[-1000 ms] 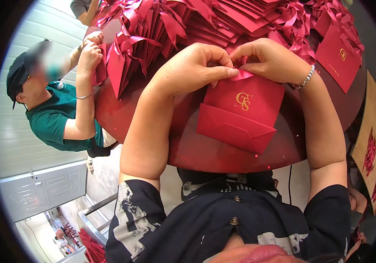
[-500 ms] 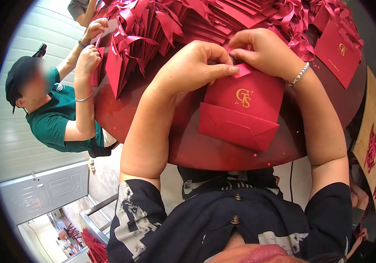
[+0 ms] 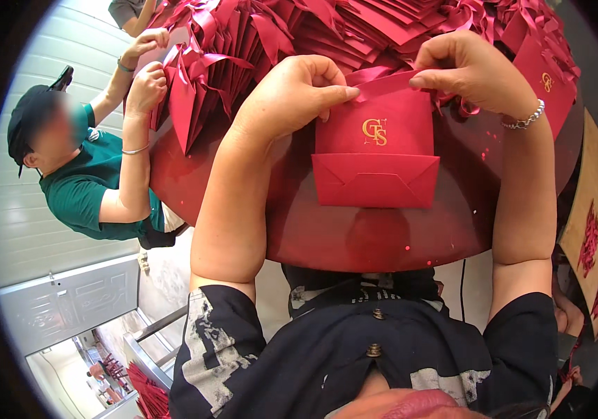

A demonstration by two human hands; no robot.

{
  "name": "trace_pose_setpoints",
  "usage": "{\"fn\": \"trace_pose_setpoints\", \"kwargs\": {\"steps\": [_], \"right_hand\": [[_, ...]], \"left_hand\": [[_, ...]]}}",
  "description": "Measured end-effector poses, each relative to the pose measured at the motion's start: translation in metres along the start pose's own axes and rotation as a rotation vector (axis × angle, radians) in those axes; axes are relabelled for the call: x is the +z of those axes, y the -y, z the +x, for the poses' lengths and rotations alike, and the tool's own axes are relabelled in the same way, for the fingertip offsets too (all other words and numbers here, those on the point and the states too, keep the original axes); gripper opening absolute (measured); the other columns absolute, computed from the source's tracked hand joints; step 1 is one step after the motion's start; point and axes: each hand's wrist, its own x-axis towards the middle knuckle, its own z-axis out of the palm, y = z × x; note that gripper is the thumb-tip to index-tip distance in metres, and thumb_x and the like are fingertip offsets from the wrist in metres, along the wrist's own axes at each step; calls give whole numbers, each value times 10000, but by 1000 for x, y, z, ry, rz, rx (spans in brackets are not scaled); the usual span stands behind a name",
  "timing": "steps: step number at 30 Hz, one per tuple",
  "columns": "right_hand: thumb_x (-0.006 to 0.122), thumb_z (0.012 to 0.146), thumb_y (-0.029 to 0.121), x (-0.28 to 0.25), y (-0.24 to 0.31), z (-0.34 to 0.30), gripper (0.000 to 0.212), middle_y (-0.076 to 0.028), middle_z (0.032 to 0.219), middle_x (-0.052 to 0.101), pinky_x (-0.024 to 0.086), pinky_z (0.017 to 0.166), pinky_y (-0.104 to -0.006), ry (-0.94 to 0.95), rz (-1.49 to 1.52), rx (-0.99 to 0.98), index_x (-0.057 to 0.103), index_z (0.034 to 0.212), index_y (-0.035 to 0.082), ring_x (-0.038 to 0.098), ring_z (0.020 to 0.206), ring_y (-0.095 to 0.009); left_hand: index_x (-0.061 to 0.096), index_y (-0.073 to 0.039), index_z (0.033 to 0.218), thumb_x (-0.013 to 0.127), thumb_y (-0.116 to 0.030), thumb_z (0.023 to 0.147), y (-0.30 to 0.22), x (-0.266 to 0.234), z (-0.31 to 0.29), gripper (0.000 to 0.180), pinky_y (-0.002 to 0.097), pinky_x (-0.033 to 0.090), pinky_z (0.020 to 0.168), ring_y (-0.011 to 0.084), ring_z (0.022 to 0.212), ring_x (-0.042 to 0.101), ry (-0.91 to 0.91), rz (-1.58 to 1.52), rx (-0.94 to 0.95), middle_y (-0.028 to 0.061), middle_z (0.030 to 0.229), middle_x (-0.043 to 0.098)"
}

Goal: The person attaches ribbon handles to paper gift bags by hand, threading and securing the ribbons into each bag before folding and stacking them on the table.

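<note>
A flat red paper gift bag (image 3: 404, 140) with gold lettering lies in front of me, its folded bottom flap facing my body. My left hand (image 3: 292, 98) pinches the bag's top edge at the left corner between thumb and fingers. At the right corner, my right hand (image 3: 470, 73) closes on the same edge, thumb toward me. A pink-red ribbon (image 3: 369, 74) shows along the top edge between my hands; its ends are hidden.
Red bags with ribbons (image 3: 250, 49) crowd the far side of the dark red round table (image 3: 376, 241). More bags (image 3: 547, 80) lie at the right. A co-worker in a green shirt (image 3: 93, 185) handles ribbon at the left. A wooden board (image 3: 592, 174) stands beyond the right edge.
My right hand has moved right and outward to the bag's right corner. The bag has straightened and shifted slightly away from me. My left hand has moved a little left and up.
</note>
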Motion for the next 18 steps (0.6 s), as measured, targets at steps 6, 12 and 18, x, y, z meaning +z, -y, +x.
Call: {"fn": "trace_pose_setpoints", "kwargs": {"steps": [6, 12, 18], "right_hand": [[741, 879, 139, -27, -11, -9, 140, 46, 723, 589, 403, 588, -200, -95, 116, 17, 669, 824, 31, 499, 660, -22], [734, 884, 177, -27, -8, -7, 166, 54, 737, 565, 384, 620, -208, -221, 156, -29, 658, 809, 49, 481, 680, -26], [675, 946, 115, -27, 20, -10, 139, -12, 741, 657, 488, 575, -207, -282, 199, 9, 672, 935, -24, 584, 625, -63]], "left_hand": [[653, -3, 888, 746, -151, 883, 0, -7, -2, 175, 206, 422, 526, 41, 577, 544, 61, 105, -121, -24, 678, 601], [648, 12, 887, 758, -118, 859, -11, -11, -5, 173, 215, 434, 553, 35, 636, 545, 92, 310, -85, -19, 713, 619], [665, 16, 962, 769, -103, 852, -3, -6, -2, 191, 205, 428, 563, 27, 694, 538, 125, 111, 25, -23, 794, 625]]}}
